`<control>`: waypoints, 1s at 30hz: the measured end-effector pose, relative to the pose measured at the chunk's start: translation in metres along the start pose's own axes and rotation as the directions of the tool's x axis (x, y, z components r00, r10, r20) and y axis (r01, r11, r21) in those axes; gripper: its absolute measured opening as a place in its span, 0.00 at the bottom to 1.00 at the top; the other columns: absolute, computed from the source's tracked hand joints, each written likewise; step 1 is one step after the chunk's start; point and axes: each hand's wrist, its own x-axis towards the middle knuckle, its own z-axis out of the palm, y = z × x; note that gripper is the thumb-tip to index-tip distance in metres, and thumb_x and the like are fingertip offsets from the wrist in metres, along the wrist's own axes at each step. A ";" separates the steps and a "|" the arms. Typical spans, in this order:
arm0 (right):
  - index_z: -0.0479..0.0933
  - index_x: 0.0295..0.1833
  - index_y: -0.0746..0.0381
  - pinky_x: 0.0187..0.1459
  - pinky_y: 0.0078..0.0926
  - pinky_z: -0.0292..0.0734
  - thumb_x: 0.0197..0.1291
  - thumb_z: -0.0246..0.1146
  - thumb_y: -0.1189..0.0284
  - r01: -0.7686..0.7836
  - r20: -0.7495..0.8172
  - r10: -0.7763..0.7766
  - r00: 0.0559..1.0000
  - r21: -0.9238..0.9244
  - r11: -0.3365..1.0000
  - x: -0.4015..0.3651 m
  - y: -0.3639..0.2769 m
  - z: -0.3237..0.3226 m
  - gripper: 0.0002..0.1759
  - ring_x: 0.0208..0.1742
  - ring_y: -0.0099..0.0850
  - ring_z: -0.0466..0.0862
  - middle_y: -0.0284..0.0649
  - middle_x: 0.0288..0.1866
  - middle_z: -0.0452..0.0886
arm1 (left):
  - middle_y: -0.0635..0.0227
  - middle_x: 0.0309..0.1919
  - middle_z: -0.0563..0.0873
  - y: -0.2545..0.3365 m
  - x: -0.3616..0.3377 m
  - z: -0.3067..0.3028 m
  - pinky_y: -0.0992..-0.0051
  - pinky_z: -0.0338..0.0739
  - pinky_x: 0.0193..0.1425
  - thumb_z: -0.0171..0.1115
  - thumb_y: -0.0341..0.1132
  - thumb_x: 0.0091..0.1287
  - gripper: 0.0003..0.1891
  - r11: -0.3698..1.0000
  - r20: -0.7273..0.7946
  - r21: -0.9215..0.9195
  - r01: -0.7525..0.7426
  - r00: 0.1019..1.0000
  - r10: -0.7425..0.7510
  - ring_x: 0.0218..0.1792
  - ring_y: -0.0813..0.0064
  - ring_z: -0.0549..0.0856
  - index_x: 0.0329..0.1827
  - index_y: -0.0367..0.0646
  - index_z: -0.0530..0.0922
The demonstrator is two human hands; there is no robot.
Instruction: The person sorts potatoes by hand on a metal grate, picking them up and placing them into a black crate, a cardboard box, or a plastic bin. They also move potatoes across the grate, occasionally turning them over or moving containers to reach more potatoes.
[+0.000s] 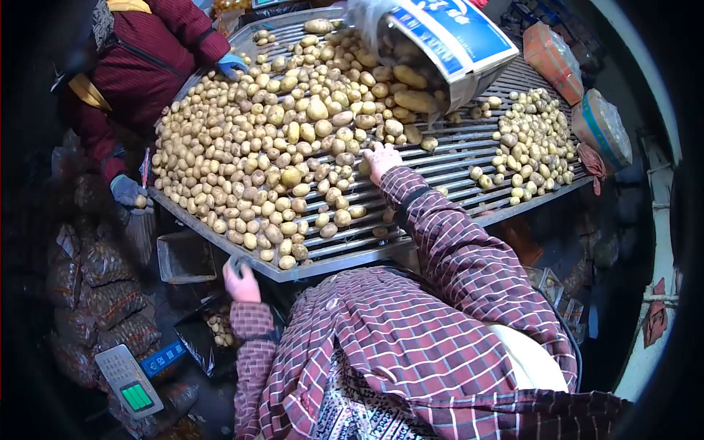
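Many small potatoes (242, 147) lie spread over a slatted metal table (433, 176). My right hand (382, 160) reaches over the slats at the edge of the pile, its fingers bent around a potato (364, 168) that is partly hidden. Below the table's near left edge, my left hand (240, 281) is held with fingers apart, and no potato shows in it. Under that hand stands a black plastic bag (196, 337) with small potatoes inside. A tipped blue and white carton (469, 44) lies on the table, larger potatoes (414, 88) at its mouth.
A co-worker in a dark red jacket (150, 51) stands at the left, one gloved hand (233, 64) by the pile, the other (128, 192) lower. A second potato heap (535, 143) sits right. Below are a grey bin (185, 257), a scale (128, 381) and filled net bags (114, 301).
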 end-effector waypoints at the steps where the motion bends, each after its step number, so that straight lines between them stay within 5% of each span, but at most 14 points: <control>1: 0.73 0.61 0.52 0.60 0.38 0.71 0.48 0.68 0.72 0.021 0.011 -0.021 1.000 -0.022 1.000 -0.002 -0.003 -0.005 0.30 0.60 0.41 0.74 0.43 0.59 0.73 | 0.56 0.45 0.83 0.010 0.014 0.016 0.68 0.77 0.56 0.59 0.23 0.62 0.15 0.998 0.044 -0.043 -0.038 0.998 0.040 0.48 0.64 0.83 0.53 0.33 0.77; 4: 0.73 0.60 0.55 0.60 0.38 0.72 0.45 0.72 0.68 0.010 0.057 -0.011 0.998 0.006 1.000 -0.008 -0.007 -0.015 0.32 0.61 0.41 0.73 0.42 0.59 0.72 | 0.60 0.43 0.84 0.050 0.046 0.055 0.70 0.76 0.56 0.59 0.24 0.63 0.14 0.978 0.261 -0.203 -0.041 0.961 0.094 0.46 0.68 0.83 0.52 0.34 0.78; 6: 0.70 0.61 0.58 0.62 0.38 0.71 0.44 0.74 0.61 -0.040 0.009 0.039 0.999 0.105 0.994 -0.013 0.010 -0.014 0.37 0.63 0.42 0.72 0.43 0.60 0.72 | 0.62 0.44 0.85 0.073 0.046 0.094 0.73 0.76 0.55 0.58 0.25 0.66 0.12 0.875 0.384 -0.470 0.116 0.919 0.084 0.46 0.72 0.83 0.52 0.35 0.78; 9: 0.69 0.63 0.60 0.63 0.39 0.70 0.46 0.71 0.58 -0.175 0.029 0.175 0.984 0.329 0.928 -0.014 0.020 -0.007 0.38 0.63 0.43 0.72 0.46 0.60 0.74 | 0.63 0.47 0.85 0.083 0.042 0.119 0.74 0.77 0.56 0.57 0.25 0.68 0.14 0.733 0.659 -0.524 0.433 0.752 0.026 0.47 0.74 0.83 0.55 0.36 0.77; 12: 0.80 0.49 0.65 0.46 0.30 0.80 0.50 0.68 0.63 -0.202 0.159 0.124 0.979 0.789 0.580 -0.003 0.039 0.031 0.22 0.39 0.35 0.84 0.42 0.42 0.85 | 0.60 0.51 0.83 0.099 0.032 0.113 0.72 0.78 0.57 0.58 0.30 0.69 0.17 0.532 0.837 -0.439 0.724 0.544 -0.051 0.48 0.70 0.83 0.60 0.38 0.74; 13: 0.82 0.44 0.66 0.40 0.26 0.80 0.55 0.66 0.67 -0.193 0.188 0.055 0.981 0.975 0.107 -0.003 0.034 0.048 0.16 0.34 0.29 0.84 0.38 0.39 0.86 | 0.59 0.61 0.76 0.085 0.032 0.117 0.62 0.78 0.59 0.59 0.41 0.71 0.25 0.478 0.890 -0.415 0.774 0.455 0.036 0.56 0.63 0.80 0.69 0.45 0.66; 16: 0.79 0.51 0.63 0.53 0.31 0.77 0.58 0.66 0.61 0.156 -0.020 -0.283 0.959 0.869 0.469 -0.044 -0.047 0.004 0.20 0.49 0.32 0.81 0.43 0.45 0.83 | 0.61 0.69 0.67 0.082 0.031 0.106 0.51 0.75 0.61 0.56 0.51 0.71 0.33 0.248 0.906 -0.422 0.872 0.413 0.090 0.63 0.54 0.72 0.76 0.55 0.56; 18: 0.77 0.53 0.64 0.59 0.36 0.73 0.58 0.65 0.57 0.047 0.087 -0.230 0.969 0.851 0.523 -0.040 -0.072 0.000 0.24 0.54 0.38 0.80 0.48 0.49 0.81 | 0.65 0.72 0.63 0.072 0.033 0.113 0.45 0.73 0.62 0.52 0.51 0.72 0.33 0.220 0.917 -0.398 0.891 0.385 0.102 0.66 0.51 0.68 0.77 0.61 0.52; 20: 0.76 0.56 0.62 0.58 0.39 0.73 0.57 0.63 0.55 0.078 -0.195 0.053 0.979 0.609 0.789 -0.033 -0.073 0.030 0.27 0.56 0.45 0.78 0.51 0.52 0.78 | 0.65 0.71 0.64 0.075 0.029 0.111 0.46 0.73 0.62 0.50 0.49 0.74 0.31 0.196 0.927 -0.373 0.907 0.372 0.042 0.66 0.51 0.68 0.77 0.61 0.52; 22: 0.67 0.67 0.57 0.63 0.42 0.69 0.57 0.63 0.52 -0.057 -0.001 0.064 0.998 0.437 0.898 -0.046 -0.070 -0.001 0.35 0.64 0.49 0.71 0.51 0.61 0.71 | 0.66 0.71 0.64 0.067 0.027 0.109 0.48 0.75 0.61 0.49 0.47 0.74 0.29 0.315 0.906 -0.424 0.849 0.400 0.141 0.64 0.51 0.71 0.77 0.58 0.54; 26: 0.67 0.67 0.58 0.62 0.42 0.72 0.50 0.68 0.54 0.004 -0.045 0.018 0.999 0.439 0.899 -0.049 -0.070 0.026 0.40 0.59 0.51 0.76 0.55 0.58 0.75 | 0.59 0.68 0.65 0.076 0.030 0.096 0.54 0.77 0.62 0.51 0.33 0.72 0.29 0.277 0.927 -0.375 0.885 0.359 0.109 0.64 0.55 0.73 0.75 0.48 0.54; 28: 0.68 0.66 0.59 0.59 0.39 0.75 0.48 0.69 0.53 -0.171 0.169 0.071 0.983 0.703 0.690 -0.046 -0.082 0.030 0.41 0.57 0.49 0.79 0.55 0.55 0.78 | 0.55 0.66 0.66 0.065 0.030 0.093 0.54 0.76 0.62 0.53 0.29 0.70 0.31 0.233 0.924 -0.381 0.895 0.369 0.097 0.64 0.55 0.73 0.75 0.44 0.53; 29: 0.68 0.66 0.61 0.58 0.36 0.76 0.46 0.70 0.51 -0.086 0.110 0.014 0.994 0.684 0.724 -0.046 -0.092 0.030 0.44 0.54 0.46 0.82 0.56 0.54 0.80 | 0.56 0.66 0.67 0.050 0.024 0.101 0.56 0.76 0.63 0.54 0.31 0.70 0.30 0.430 0.838 -0.542 0.722 0.502 0.213 0.64 0.55 0.73 0.74 0.44 0.55; 30: 0.67 0.68 0.63 0.61 0.34 0.73 0.49 0.69 0.47 -0.085 0.159 -0.043 0.986 0.713 0.696 -0.052 -0.109 0.016 0.46 0.59 0.42 0.80 0.53 0.58 0.79 | 0.56 0.63 0.70 0.040 0.024 0.105 0.58 0.77 0.60 0.53 0.35 0.71 0.26 0.422 0.830 -0.552 0.719 0.520 0.201 0.62 0.58 0.75 0.71 0.44 0.59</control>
